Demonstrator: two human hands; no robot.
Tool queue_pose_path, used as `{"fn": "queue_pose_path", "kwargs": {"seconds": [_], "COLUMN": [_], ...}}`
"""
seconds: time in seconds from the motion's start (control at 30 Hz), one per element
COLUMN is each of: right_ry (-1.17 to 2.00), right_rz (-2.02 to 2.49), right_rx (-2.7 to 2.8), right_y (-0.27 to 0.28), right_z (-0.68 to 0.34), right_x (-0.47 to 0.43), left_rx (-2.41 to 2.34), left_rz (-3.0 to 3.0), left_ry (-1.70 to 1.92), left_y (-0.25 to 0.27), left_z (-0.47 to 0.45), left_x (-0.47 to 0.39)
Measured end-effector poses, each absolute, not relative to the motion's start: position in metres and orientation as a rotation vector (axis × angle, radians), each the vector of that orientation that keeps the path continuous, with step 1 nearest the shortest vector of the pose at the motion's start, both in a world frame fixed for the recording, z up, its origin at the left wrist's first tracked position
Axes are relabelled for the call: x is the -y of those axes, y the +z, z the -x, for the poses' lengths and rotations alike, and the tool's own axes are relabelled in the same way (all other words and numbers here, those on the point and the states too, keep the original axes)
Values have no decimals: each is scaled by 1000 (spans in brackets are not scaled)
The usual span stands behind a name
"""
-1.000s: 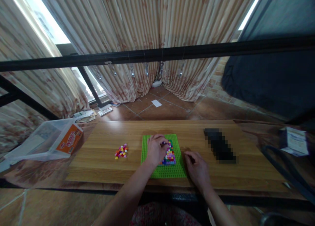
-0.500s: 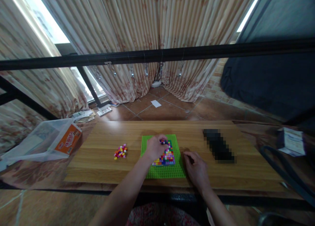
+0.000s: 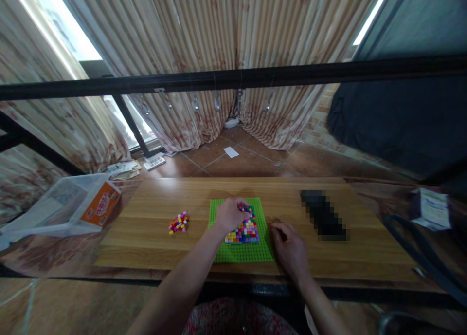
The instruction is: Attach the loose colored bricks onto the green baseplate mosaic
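My left hand (image 3: 229, 215) is over the far part of a green studded baseplate (image 3: 243, 253), its fingers bent together in a pinch at the far rows of bricks. Whatever sits between those fingertips is too small or hidden to make out. Under and beside this hand, a block of small multicoloured bricks (image 3: 250, 232) is packed on the plate; the hand covers its left part. My right hand (image 3: 291, 250) rests on the table just right of the plate, fingers curled, with thumb and forefinger closed together and nothing visible in them.
A loose pile of small coloured bricks (image 3: 178, 223) lies left of the plate on the wooden table (image 3: 146, 247). A dark, pixelated object (image 3: 323, 215) lies to the right. Beyond the left edge stands a clear plastic tub (image 3: 73, 203) with an orange label.
My left hand has shifted very slightly, still at the far end of the brick block. My right hand stays in place. The whole view has tilted a little.
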State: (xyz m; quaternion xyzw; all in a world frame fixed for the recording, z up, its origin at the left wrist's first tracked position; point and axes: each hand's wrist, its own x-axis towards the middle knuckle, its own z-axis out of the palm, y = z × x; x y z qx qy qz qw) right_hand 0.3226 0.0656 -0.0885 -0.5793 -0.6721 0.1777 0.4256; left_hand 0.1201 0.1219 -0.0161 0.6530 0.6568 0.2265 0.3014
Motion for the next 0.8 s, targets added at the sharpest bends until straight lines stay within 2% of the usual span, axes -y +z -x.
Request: {"fn": "queue_pose_path", "kwargs": {"seconds": [0.23,0.43,0.63,0.8], "right_ry": [428,419,402,343], "right_rz": [1440,1434,1439,1475], "right_rx": [1678,1693,1717,1756], "right_y": [-91,-92,-97,-104], "right_z": [-323,-324,-329,-333], "right_x": [-67,-67,-65,-66], "left_rx": [-1766,-1702,-1906,-2081], "left_rz": [-1750,-1736,-1484,-1484], "left_ry": [594,1009,1282,1159], "left_y": [-10,-6,-36,-50], "left_z": [-121,-94,-15,28], "left_x": [-118,-94,-42,-4]}}
